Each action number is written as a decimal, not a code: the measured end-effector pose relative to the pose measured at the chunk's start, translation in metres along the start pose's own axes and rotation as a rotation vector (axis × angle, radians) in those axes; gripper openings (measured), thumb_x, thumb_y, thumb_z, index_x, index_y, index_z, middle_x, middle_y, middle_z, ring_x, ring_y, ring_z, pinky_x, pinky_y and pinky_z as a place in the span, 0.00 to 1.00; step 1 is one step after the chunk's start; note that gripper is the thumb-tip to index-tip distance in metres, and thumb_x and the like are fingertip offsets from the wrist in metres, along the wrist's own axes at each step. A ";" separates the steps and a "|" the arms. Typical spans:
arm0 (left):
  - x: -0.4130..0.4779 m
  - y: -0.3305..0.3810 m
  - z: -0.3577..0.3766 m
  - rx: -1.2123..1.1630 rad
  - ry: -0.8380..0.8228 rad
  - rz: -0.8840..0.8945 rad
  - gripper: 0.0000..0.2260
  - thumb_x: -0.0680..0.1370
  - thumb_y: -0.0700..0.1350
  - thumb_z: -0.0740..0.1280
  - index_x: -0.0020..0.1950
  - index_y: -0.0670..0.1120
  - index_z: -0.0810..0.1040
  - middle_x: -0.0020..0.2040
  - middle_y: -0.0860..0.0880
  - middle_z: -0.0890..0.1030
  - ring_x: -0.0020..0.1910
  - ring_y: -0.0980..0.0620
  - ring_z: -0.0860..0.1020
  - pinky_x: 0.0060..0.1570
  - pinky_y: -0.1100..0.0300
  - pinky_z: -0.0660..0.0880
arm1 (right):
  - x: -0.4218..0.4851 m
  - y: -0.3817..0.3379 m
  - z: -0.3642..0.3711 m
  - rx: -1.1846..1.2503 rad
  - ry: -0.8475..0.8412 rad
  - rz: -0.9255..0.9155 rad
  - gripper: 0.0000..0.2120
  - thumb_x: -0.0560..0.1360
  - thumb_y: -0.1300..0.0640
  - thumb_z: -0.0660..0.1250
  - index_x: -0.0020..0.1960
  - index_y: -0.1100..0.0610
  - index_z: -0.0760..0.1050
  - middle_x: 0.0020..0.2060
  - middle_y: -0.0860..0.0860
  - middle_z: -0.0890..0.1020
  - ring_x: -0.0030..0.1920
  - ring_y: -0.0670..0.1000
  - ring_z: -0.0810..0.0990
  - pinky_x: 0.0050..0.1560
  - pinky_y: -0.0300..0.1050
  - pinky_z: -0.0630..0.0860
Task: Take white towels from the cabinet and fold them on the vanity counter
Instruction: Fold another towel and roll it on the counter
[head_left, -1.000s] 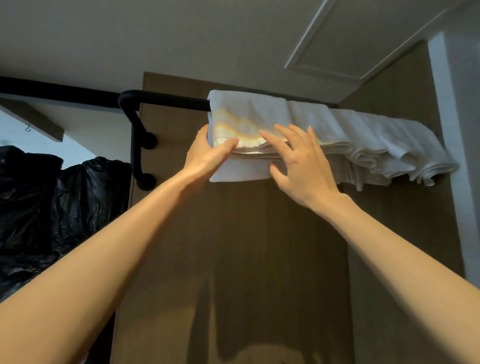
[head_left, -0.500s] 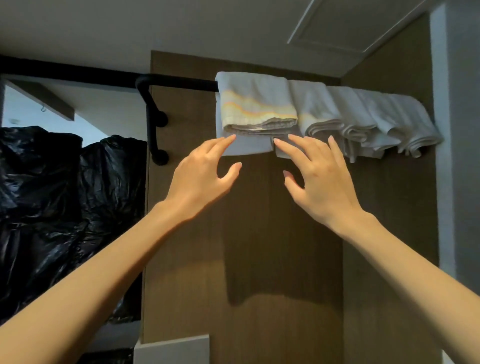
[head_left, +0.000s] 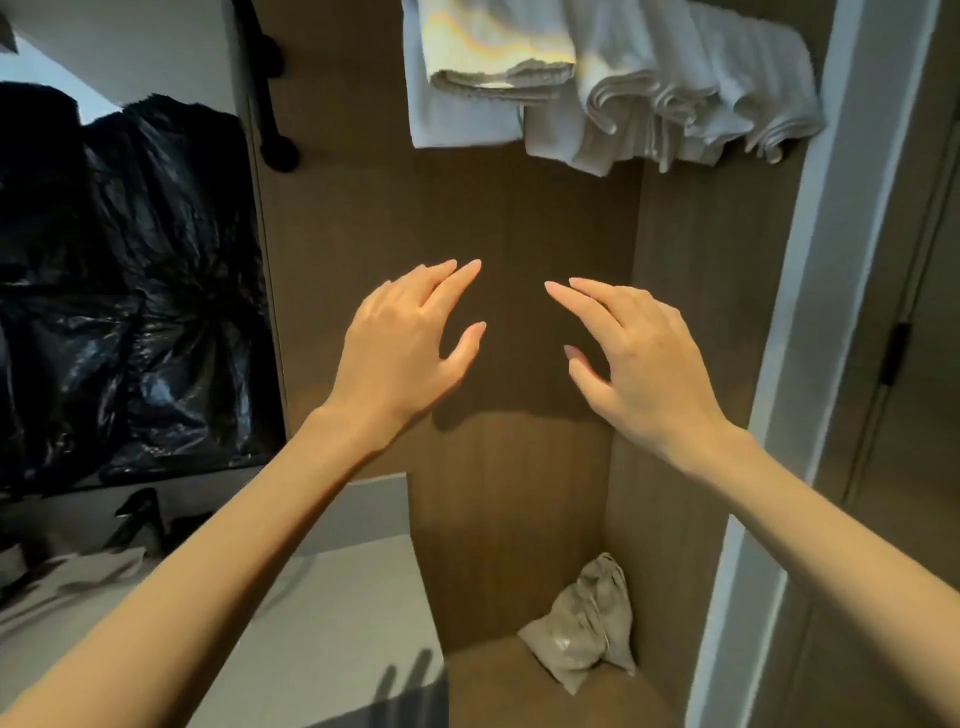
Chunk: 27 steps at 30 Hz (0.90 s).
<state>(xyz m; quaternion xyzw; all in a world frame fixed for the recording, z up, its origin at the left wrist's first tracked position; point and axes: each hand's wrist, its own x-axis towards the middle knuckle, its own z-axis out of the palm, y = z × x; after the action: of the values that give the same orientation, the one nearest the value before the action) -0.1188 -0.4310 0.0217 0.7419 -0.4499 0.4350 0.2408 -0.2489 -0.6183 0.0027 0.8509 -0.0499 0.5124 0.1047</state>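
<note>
Several folded white towels (head_left: 649, 98) hang side by side over a rail at the top of the wooden cabinet (head_left: 519, 493). The leftmost towel (head_left: 483, 67) has a faint yellow-pink wavy band. My left hand (head_left: 405, 348) and my right hand (head_left: 639, 358) hover in front of the cabinet's back panel, well below the towels, fingers spread and relaxed, holding nothing. The grey vanity counter (head_left: 332, 623) lies at lower left beside the cabinet.
A black bar bracket (head_left: 270, 88) is fixed on the cabinet's left edge. Black plastic bags (head_left: 124, 291) fill the left side. A small pale cloth pouch (head_left: 587, 629) lies on the cabinet's lower shelf. A white door frame (head_left: 810, 364) bounds the right.
Both hands have let go of the leftmost towel and dropped away from it. The view has tilted downward, so the towels now sit at the top edge and the counter shows.
</note>
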 end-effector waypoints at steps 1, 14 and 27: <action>-0.010 0.005 0.004 0.002 -0.016 0.002 0.25 0.79 0.56 0.58 0.75 0.51 0.65 0.70 0.48 0.72 0.69 0.46 0.70 0.68 0.44 0.68 | -0.012 -0.001 0.000 0.013 -0.020 0.017 0.25 0.77 0.52 0.66 0.73 0.48 0.67 0.68 0.50 0.74 0.67 0.52 0.72 0.68 0.50 0.64; -0.091 0.080 0.088 -0.040 -0.214 -0.047 0.23 0.80 0.54 0.62 0.74 0.51 0.66 0.70 0.48 0.72 0.68 0.46 0.71 0.69 0.45 0.66 | -0.152 0.056 0.028 0.116 -0.259 0.137 0.24 0.77 0.52 0.65 0.72 0.49 0.68 0.68 0.49 0.74 0.67 0.51 0.72 0.66 0.53 0.68; -0.152 0.206 0.239 -0.056 -0.434 -0.281 0.23 0.80 0.53 0.62 0.75 0.50 0.66 0.70 0.48 0.73 0.67 0.48 0.72 0.66 0.45 0.70 | -0.282 0.208 0.089 0.379 -0.571 0.170 0.20 0.79 0.56 0.63 0.70 0.51 0.70 0.66 0.48 0.75 0.65 0.51 0.71 0.61 0.49 0.68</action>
<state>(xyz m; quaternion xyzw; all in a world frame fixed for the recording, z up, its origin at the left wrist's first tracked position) -0.2302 -0.6388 -0.2370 0.8662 -0.3954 0.2152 0.2169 -0.3448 -0.8477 -0.2595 0.9569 -0.0519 0.2609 -0.1162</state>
